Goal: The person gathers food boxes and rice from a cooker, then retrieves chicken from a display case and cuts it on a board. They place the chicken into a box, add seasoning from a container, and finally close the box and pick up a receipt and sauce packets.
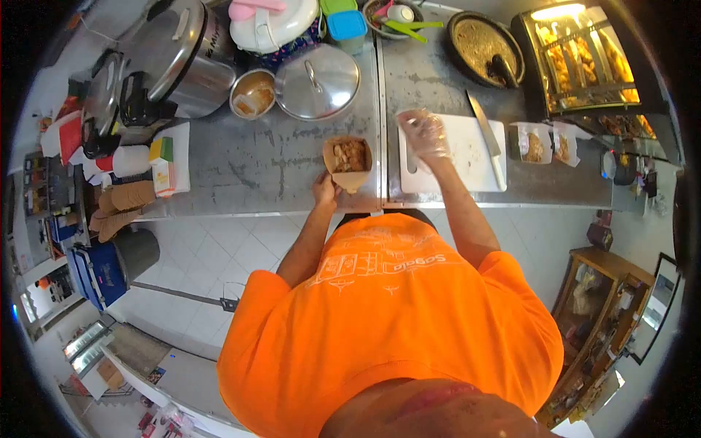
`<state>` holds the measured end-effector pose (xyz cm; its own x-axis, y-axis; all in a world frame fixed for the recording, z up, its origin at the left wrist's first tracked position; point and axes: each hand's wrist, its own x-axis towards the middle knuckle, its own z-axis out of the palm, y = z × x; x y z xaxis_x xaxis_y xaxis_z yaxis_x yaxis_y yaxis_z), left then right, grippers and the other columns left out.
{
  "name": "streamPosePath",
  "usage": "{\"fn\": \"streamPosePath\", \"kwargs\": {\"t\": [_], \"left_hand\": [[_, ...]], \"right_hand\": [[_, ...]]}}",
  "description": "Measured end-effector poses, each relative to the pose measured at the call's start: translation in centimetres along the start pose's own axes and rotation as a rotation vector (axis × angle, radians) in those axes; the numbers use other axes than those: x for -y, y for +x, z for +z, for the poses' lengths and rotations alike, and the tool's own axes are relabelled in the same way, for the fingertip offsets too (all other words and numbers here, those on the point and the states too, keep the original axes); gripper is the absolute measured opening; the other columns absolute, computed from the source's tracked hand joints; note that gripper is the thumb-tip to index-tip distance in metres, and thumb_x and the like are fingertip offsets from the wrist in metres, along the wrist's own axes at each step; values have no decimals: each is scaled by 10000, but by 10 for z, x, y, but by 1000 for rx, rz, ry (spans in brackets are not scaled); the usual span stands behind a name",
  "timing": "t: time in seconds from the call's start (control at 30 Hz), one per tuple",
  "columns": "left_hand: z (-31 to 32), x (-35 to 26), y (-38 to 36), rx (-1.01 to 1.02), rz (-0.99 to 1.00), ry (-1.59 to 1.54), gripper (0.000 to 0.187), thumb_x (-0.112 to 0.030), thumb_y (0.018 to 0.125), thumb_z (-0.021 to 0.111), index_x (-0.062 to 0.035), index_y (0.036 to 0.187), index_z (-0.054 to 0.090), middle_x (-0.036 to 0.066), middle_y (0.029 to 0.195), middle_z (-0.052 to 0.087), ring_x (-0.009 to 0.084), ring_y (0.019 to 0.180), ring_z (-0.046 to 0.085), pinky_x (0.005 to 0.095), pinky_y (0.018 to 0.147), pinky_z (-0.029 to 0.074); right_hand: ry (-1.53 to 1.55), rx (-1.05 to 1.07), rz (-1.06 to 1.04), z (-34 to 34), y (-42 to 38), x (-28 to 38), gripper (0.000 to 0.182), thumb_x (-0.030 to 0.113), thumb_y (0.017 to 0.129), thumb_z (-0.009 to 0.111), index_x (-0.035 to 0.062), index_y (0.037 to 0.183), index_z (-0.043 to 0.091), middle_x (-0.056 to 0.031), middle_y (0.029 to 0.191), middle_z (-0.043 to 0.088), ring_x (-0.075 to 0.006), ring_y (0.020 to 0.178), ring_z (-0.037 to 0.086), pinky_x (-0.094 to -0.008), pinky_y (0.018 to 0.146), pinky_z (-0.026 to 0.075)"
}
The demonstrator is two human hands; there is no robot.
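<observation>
My left hand (326, 190) grips the near left edge of an open brown paper food box (352, 177) at the front of the metal counter. Pieces of browned fried food (349, 155) fill the box. My right hand (425, 136) wears a clear plastic glove and hovers over the left part of a white cutting board (460, 164). Its fingers look loosely apart with nothing visible in them, though the glove blurs them. A knife (483, 131) lies along the board's right side, its handle toward me. Crumbs dot the board.
At the back stand a metal lid (318, 82), a small pot (253, 95) and a large pressure cooker (171, 62). A stone mortar of brown sauce (485, 50) sits near a lit food warmer (584, 62). Wrapped food (533, 146) lies right of the board. Folded cartons (120, 201) are at far left.
</observation>
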<state>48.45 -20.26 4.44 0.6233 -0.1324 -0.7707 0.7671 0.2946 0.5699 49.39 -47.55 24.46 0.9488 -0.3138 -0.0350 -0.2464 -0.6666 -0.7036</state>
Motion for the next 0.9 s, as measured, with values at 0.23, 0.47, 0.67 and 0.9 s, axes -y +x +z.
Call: {"fn": "streamPosePath", "kwargs": {"t": [0.23,0.47,0.67,0.9], "left_hand": [[14,-32,-67,-410,365,143,376,-260,895,584,-32,1189,533,59,1105,562,176,1026,525,289,868,408],[-34,-6,-95,-586,483,58,427,-316,874,565,-111,1241,490,28,1237,495,170,1133,458,329,895,370],[-44,26,-130,-717,449,-8,368,-259,878,518,-103,1210,492,41,1223,496,194,1114,449,363,900,370],[40,-81,-143,-577,1294,759,489,-216,807,683,-14,1199,472,156,1239,462,295,1112,443,431,951,349]], "right_hand": [[-305,93,-165,-32,202,65,361,373,800,605,129,1062,654,-135,1075,650,-308,1011,608,-416,848,488],[-313,158,14,52,364,90,561,414,780,634,165,1271,528,-188,1248,556,-338,1162,538,-412,955,455],[-184,285,280,64,385,90,780,404,715,701,185,1386,369,-222,1340,445,-377,1223,476,-440,981,437],[-173,-40,-119,-31,318,80,783,354,650,764,195,1332,416,-252,1261,488,-388,1188,493,-426,959,449]]}}
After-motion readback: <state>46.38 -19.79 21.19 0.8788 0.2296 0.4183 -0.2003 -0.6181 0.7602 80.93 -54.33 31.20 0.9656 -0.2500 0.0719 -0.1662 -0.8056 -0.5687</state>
